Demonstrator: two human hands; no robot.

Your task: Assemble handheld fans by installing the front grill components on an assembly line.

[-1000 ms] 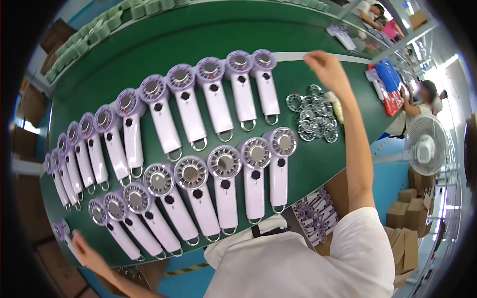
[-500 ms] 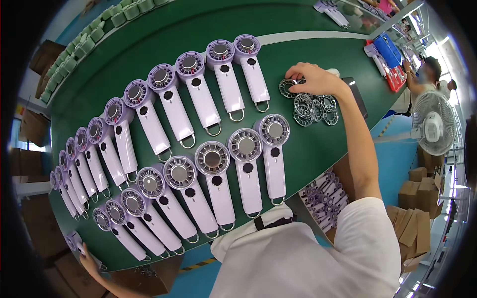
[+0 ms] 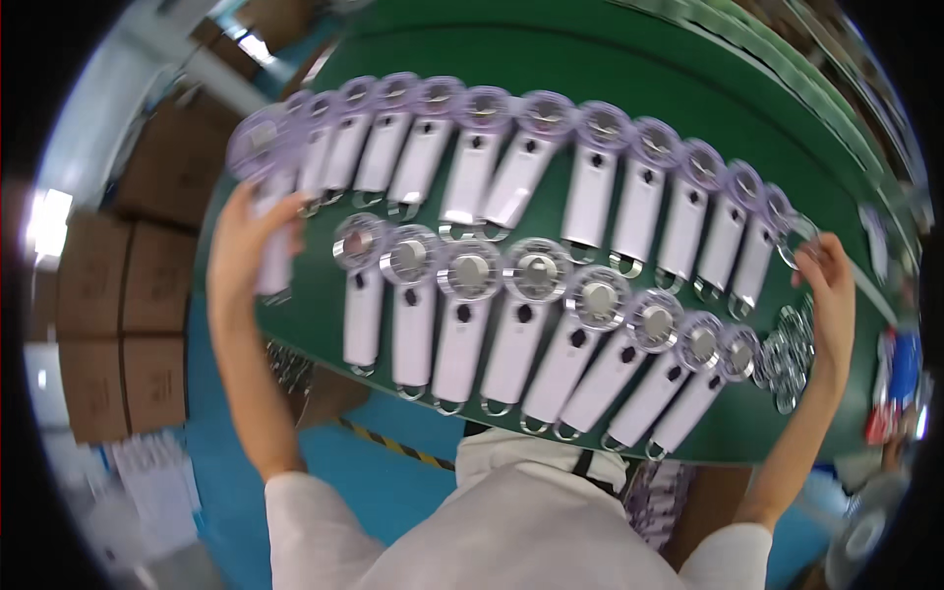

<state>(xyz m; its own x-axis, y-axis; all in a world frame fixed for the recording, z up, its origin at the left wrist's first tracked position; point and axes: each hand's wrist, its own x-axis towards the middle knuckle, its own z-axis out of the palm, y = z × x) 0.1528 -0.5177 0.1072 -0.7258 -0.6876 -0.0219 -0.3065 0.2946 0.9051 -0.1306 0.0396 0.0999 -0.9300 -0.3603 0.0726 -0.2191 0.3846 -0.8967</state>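
At the table's left end my left hand is closed round the lilac handle of a handheld fan; the fan's round head is up and blurred by motion. Over at the right, my right hand pinches a clear, silvery ring beside the last fan of the back row. A pile of similar rings lies just below that hand. Two rows of lilac handheld fans lie between my hands, the back row and the front row, heads away from me and wire loops towards me.
The green table has a row of pale green pieces along its far right side. Brown cartons are stacked at the left. Below the front edge stand a box of lilac fans and an open carton.
The view has swung to the left. My right hand has lifted a ring from the pile and moved it next to the back row. My left hand has raised its fan.
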